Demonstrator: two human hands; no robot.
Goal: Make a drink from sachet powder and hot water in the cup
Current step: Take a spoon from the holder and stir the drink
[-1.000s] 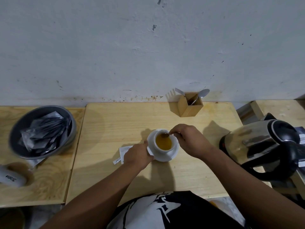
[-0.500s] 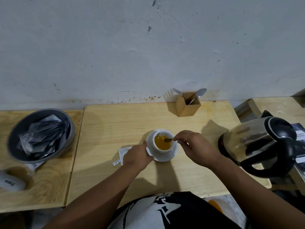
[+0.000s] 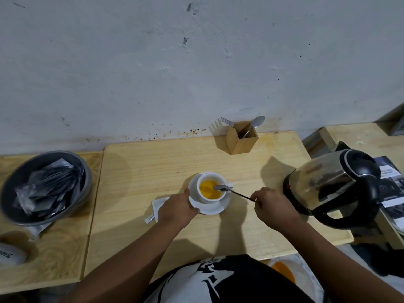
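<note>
A white cup (image 3: 205,199) with orange-yellow drink stands on a white saucer (image 3: 215,208) in the middle of the wooden table. My right hand (image 3: 272,207) pinches the end of a teaspoon's (image 3: 231,191) handle; the spoon's bowl is lifted to the cup's right rim, above the drink. My left hand (image 3: 175,209) grips the saucer's left edge. A torn white sachet (image 3: 157,205) lies on the table, partly under my left hand.
A steel and black electric kettle (image 3: 336,184) stands close to the right of my right hand. A wooden holder (image 3: 240,142) with a fork and spoon is at the back. A grey bowl (image 3: 47,184) of dark sachets sits on the left table.
My right hand has drawn back to the right, pulling the spoon up out of the drink to the cup's right rim. My left hand has stayed on the saucer.
</note>
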